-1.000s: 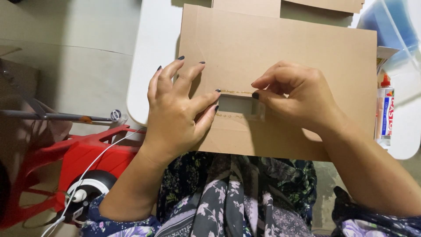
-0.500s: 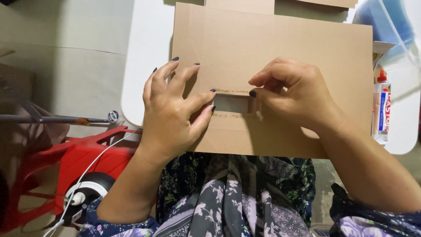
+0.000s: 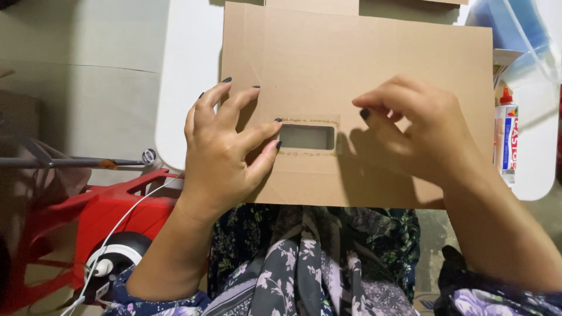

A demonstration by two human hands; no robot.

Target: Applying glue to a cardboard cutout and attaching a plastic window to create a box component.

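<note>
A flat brown cardboard sheet (image 3: 363, 64) lies on a white table (image 3: 187, 76) in front of me. It has a small rectangular window (image 3: 307, 137) cut in it, with thin glue lines along the top and bottom edges. My left hand (image 3: 225, 149) presses flat on the cardboard just left of the window, thumb and forefinger touching its left edge. My right hand (image 3: 418, 131) hovers to the right of the window, fingers curled and apart from it, holding nothing I can see.
A glue bottle (image 3: 506, 137) with a red cap lies at the table's right edge. A clear blue plastic bin (image 3: 515, 29) sits at the top right. A red plastic stool (image 3: 88, 216) with a white cable and a metal rod stand at the lower left.
My right hand has lifted off the window and moved right, uncovering the whole cut-out. My left hand stays pressed at the window's left edge.
</note>
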